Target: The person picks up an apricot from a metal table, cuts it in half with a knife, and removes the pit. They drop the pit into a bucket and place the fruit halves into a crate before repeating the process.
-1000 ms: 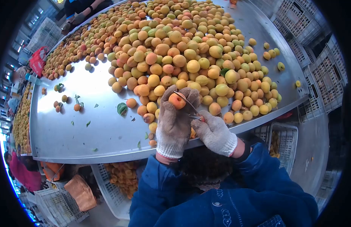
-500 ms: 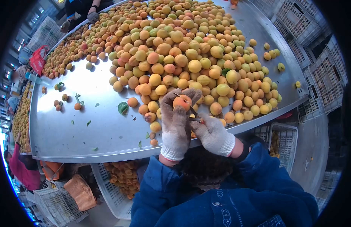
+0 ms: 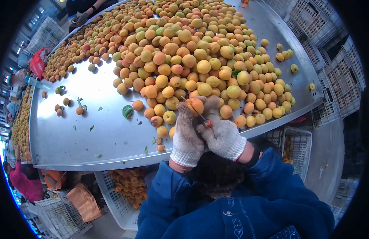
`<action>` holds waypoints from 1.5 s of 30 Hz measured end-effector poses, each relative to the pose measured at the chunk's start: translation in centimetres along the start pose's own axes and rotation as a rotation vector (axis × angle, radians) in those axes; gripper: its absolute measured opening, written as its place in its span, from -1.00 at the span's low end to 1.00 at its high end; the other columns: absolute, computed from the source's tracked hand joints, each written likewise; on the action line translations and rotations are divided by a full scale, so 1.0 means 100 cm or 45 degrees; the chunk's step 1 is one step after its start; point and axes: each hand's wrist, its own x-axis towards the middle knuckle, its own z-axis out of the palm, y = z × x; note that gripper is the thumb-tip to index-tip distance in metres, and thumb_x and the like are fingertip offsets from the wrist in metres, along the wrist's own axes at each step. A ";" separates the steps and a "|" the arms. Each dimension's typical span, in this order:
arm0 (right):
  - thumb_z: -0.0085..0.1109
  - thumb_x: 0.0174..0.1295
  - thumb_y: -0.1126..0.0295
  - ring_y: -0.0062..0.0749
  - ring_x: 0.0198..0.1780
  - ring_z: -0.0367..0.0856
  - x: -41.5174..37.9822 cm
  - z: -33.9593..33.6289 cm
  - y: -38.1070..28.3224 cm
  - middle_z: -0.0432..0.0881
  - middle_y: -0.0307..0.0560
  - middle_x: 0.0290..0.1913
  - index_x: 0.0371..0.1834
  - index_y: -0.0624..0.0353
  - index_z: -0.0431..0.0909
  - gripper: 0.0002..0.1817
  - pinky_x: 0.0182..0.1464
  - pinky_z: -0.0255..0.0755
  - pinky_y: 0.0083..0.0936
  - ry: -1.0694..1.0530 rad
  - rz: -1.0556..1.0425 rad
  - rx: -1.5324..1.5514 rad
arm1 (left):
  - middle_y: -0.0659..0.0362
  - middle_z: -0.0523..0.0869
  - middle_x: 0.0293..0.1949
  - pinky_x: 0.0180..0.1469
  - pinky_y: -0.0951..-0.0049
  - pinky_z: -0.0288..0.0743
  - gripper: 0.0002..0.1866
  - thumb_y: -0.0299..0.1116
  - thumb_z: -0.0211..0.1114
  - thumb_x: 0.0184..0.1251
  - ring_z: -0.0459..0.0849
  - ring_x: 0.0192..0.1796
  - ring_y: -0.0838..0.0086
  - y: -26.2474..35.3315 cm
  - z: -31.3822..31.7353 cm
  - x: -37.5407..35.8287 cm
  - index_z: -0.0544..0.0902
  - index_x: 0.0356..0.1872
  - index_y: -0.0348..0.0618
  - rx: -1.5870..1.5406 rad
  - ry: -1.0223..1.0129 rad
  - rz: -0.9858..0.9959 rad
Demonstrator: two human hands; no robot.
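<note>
My left hand point(image 3: 187, 140), in a brown-stained white glove, pinches an orange apricot point(image 3: 195, 106) between thumb and fingers above the table's near edge. My right hand point(image 3: 225, 137), gloved the same way, is closed around a small knife point(image 3: 208, 123) with a reddish handle. The thin blade meets the apricot, and its tip shows past the fruit's upper left side. Both hands are close together, and some fingers are hidden behind the fruit. Just beyond them lies a big heap of apricots point(image 3: 188, 60), yellow, orange and greenish.
The metal table point(image 3: 112, 147) carries loose leaves and scattered fruit at left. Below its edge stand a white crate point(image 3: 130, 223) of cut apricots and another crate point(image 3: 308, 153) at right. Stacked crates point(image 3: 345, 79) line the right side. A co-worker's gloved hand point(image 3: 81, 18) is at the far edge.
The knife has moved round the apricot, its blade now lying across it more closely. The fruit has turned in my left hand and shifted slightly right. The co-worker's hand has moved left.
</note>
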 end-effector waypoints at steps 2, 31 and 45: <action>0.10 0.35 0.05 0.17 -0.43 0.64 0.001 -0.001 -0.001 0.61 0.13 -0.53 -0.12 0.19 0.42 -0.62 -0.41 0.49 -0.02 0.027 0.023 -0.002 | 0.06 0.63 0.05 0.10 0.38 0.55 -0.40 0.14 -0.03 0.53 0.61 0.09 0.37 -0.001 -0.002 0.002 0.40 0.26 -0.18 -0.092 0.008 0.013; 0.07 0.34 0.12 0.19 -0.39 0.64 0.008 -0.013 -0.004 0.62 0.17 -0.49 -0.12 0.18 0.43 -0.68 -0.39 0.49 -0.01 -0.033 0.028 -0.316 | -0.04 0.59 0.10 0.06 0.33 0.59 -0.54 -0.73 0.20 0.11 0.66 0.07 0.19 0.012 -0.012 0.004 0.53 0.11 -0.32 0.569 -0.019 0.337; 0.24 0.24 0.14 0.11 -0.33 0.69 0.002 -0.028 0.005 0.69 0.12 -0.30 0.44 0.03 0.18 -0.27 -0.31 0.58 -0.14 0.106 0.107 -0.187 | 0.08 0.57 0.11 0.12 0.51 0.49 -0.55 -0.44 0.25 0.34 0.56 0.08 0.48 0.001 -0.006 0.006 0.41 0.23 -0.32 0.510 -0.053 0.159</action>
